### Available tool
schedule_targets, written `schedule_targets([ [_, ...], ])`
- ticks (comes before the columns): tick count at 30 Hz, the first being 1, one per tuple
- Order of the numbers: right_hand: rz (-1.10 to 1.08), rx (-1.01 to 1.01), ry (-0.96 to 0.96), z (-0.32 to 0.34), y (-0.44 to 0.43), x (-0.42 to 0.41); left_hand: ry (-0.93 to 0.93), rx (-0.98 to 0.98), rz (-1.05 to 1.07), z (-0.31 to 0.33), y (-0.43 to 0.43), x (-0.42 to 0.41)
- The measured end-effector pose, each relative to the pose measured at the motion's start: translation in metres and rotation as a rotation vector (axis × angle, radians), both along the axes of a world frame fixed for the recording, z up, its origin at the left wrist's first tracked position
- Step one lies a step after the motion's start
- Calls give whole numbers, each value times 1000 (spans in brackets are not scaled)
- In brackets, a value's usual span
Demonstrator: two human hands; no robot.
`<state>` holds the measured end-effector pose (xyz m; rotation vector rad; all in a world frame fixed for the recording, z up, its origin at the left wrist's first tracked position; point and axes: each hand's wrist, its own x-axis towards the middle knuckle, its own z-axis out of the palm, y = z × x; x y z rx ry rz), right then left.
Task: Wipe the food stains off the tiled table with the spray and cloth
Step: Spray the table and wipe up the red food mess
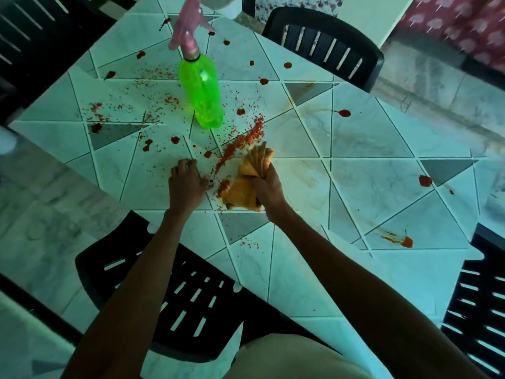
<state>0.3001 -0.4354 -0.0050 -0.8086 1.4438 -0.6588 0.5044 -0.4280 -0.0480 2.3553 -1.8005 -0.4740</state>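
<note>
The left hand [185, 184] rests on the tiled desk [355, 187], fingers loosely bent, holding nothing. Beside it, the right hand [269, 190] grips the orange cloth [243, 187] in curled fingers, next to red crumbs [240, 143]. Farther, the green spray bottle [202, 94] stands upright; its fill is unclear, and its pink head [188, 36] is cut off.

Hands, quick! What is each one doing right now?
Left hand: open, fingers resting on the tiled table, holding nothing.
Right hand: closed, gripping the bunched orange cloth.
</note>
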Motion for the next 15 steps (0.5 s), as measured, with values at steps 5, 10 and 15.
schedule_targets([
  [5, -132, -38, -128, 39, 73, -94, -28, -79, 7, 0, 25, -13],
  [10, -235, -16, -18, 54, 155, -162, -7, -124, -91, -2, 73, -34],
  [15, -233, -51, 170, 58, 223, -192, 0, -130, -166, -4, 128, -58],
])
